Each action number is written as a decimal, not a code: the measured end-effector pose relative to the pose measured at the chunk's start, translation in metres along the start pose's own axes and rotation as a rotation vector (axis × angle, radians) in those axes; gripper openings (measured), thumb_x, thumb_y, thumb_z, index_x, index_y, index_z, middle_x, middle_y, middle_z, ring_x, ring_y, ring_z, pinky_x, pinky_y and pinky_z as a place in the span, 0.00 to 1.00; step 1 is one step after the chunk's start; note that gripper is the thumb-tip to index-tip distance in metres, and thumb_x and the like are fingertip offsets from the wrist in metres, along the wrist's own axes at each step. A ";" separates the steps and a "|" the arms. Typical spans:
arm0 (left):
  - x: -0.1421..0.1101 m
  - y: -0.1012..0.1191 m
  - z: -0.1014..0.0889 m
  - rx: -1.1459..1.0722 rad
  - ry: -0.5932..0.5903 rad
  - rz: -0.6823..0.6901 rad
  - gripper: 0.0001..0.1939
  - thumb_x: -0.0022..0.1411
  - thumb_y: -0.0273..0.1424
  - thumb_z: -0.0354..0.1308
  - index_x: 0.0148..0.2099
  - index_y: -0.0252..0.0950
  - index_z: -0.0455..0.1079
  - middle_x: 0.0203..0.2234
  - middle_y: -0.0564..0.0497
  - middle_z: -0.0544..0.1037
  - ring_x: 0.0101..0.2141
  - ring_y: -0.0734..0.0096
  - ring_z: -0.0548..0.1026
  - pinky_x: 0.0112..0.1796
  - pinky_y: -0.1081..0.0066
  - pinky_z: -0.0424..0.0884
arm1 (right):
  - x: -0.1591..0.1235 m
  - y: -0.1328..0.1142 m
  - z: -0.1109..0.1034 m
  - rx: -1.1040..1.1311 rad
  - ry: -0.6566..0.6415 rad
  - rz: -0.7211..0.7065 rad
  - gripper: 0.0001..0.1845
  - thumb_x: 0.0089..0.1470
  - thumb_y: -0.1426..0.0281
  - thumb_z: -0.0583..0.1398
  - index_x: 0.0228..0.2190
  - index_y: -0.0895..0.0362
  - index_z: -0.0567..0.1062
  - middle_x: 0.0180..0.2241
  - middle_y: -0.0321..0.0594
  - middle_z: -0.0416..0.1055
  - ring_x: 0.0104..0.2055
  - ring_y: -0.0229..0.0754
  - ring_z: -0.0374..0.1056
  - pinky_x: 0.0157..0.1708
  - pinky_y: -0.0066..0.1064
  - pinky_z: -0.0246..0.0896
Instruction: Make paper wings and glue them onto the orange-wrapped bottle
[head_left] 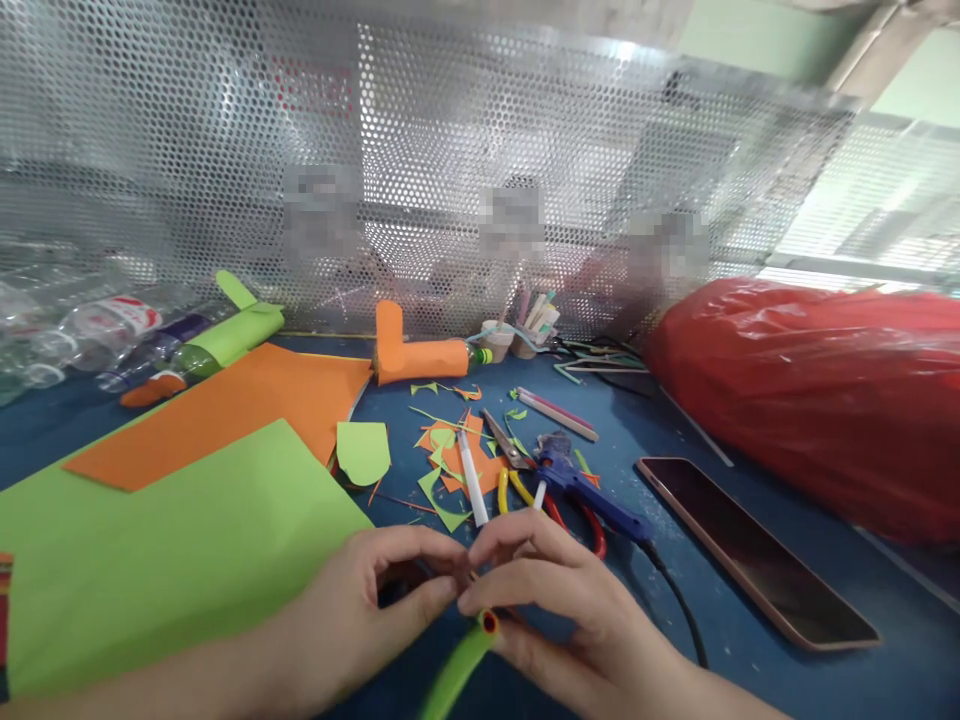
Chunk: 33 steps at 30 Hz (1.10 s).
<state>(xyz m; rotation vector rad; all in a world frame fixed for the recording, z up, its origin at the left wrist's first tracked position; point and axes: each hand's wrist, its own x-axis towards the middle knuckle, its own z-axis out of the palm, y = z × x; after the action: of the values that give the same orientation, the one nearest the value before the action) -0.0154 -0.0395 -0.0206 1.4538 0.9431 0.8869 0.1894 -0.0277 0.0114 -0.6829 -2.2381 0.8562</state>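
Observation:
My left hand [397, 595] and my right hand [555, 605] meet over the front of the table, thumbs and fingertips pinched together. Whatever small thing lies between the fingertips is mostly hidden. A bright green, curved strip-like piece [456, 672], with a small orange ring and dark centre at its upper end, sits at the lower fingers of my right hand, which seem to hold it. Just beyond the fingers lie a white marker-like stick [472, 480], scissors [510, 450] and a blue glue gun [592, 495].
Green sheet [195, 540] and orange sheet [247, 415] cover the left. Paper scraps [450, 500] lie mid-table. A phone [757, 550] and red plastic bag [817, 400] are right. An orange-wrapped bottle [427, 360] and clear bottles [105, 325] stand before a perforated metal screen [450, 130].

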 end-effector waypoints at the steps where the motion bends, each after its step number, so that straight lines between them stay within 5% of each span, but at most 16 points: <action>1: 0.000 0.001 0.000 0.012 0.026 -0.012 0.07 0.61 0.33 0.58 0.40 0.41 0.77 0.36 0.51 0.82 0.38 0.65 0.77 0.42 0.69 0.71 | 0.000 -0.001 -0.001 -0.006 0.013 0.003 0.08 0.58 0.75 0.61 0.39 0.53 0.77 0.41 0.42 0.72 0.44 0.39 0.70 0.46 0.27 0.65; 9: 0.001 -0.001 -0.006 -0.136 0.318 -0.044 0.11 0.66 0.39 0.53 0.43 0.40 0.73 0.37 0.51 0.81 0.39 0.65 0.77 0.43 0.68 0.72 | 0.002 -0.003 -0.002 -0.081 -0.031 0.162 0.09 0.61 0.74 0.55 0.36 0.55 0.75 0.32 0.38 0.71 0.34 0.38 0.69 0.36 0.26 0.65; 13: -0.002 -0.002 -0.006 -0.087 0.339 -0.008 0.12 0.67 0.40 0.51 0.44 0.40 0.72 0.38 0.50 0.79 0.40 0.65 0.76 0.45 0.68 0.72 | 0.001 0.002 0.004 -0.206 -0.156 0.211 0.10 0.56 0.78 0.56 0.32 0.57 0.78 0.31 0.41 0.71 0.34 0.40 0.69 0.33 0.26 0.65; 17: 0.009 0.013 -0.011 0.145 0.304 0.086 0.11 0.67 0.36 0.51 0.39 0.40 0.73 0.35 0.51 0.79 0.37 0.67 0.77 0.40 0.70 0.74 | 0.000 0.010 0.008 -0.253 -0.140 0.177 0.15 0.53 0.80 0.57 0.40 0.57 0.78 0.34 0.43 0.73 0.37 0.41 0.70 0.35 0.26 0.65; 22: 0.066 0.038 -0.042 0.984 0.152 0.321 0.09 0.64 0.31 0.55 0.45 0.39 0.74 0.41 0.49 0.80 0.40 0.63 0.78 0.42 0.66 0.74 | -0.001 0.016 0.011 -0.263 -0.136 0.251 0.10 0.46 0.81 0.62 0.32 0.57 0.78 0.30 0.38 0.74 0.31 0.38 0.69 0.29 0.23 0.62; 26: 0.127 0.045 -0.073 1.254 0.150 0.362 0.08 0.65 0.30 0.57 0.45 0.34 0.73 0.44 0.45 0.77 0.46 0.57 0.74 0.47 0.55 0.71 | -0.004 0.023 0.013 -0.270 -0.135 0.169 0.14 0.42 0.83 0.61 0.31 0.56 0.79 0.29 0.37 0.75 0.31 0.38 0.70 0.30 0.23 0.63; 28: 0.153 0.046 -0.084 1.361 0.187 0.360 0.15 0.67 0.34 0.57 0.54 0.35 0.67 0.50 0.44 0.72 0.45 0.59 0.75 0.44 0.55 0.73 | -0.006 0.028 0.014 -0.272 -0.150 0.114 0.17 0.41 0.84 0.61 0.33 0.57 0.79 0.31 0.38 0.77 0.33 0.39 0.71 0.33 0.22 0.64; 33: 0.194 0.047 -0.095 1.532 0.256 0.311 0.16 0.67 0.34 0.57 0.55 0.35 0.67 0.51 0.44 0.72 0.45 0.59 0.75 0.43 0.55 0.74 | -0.007 0.034 0.013 -0.319 -0.192 0.091 0.15 0.47 0.82 0.60 0.35 0.56 0.80 0.32 0.39 0.77 0.35 0.38 0.72 0.35 0.22 0.64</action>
<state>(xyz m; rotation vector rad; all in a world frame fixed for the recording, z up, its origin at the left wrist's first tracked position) -0.0219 0.1738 0.0368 2.8573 1.7796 0.4749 0.1926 -0.0149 -0.0237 -0.8862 -2.5657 0.6337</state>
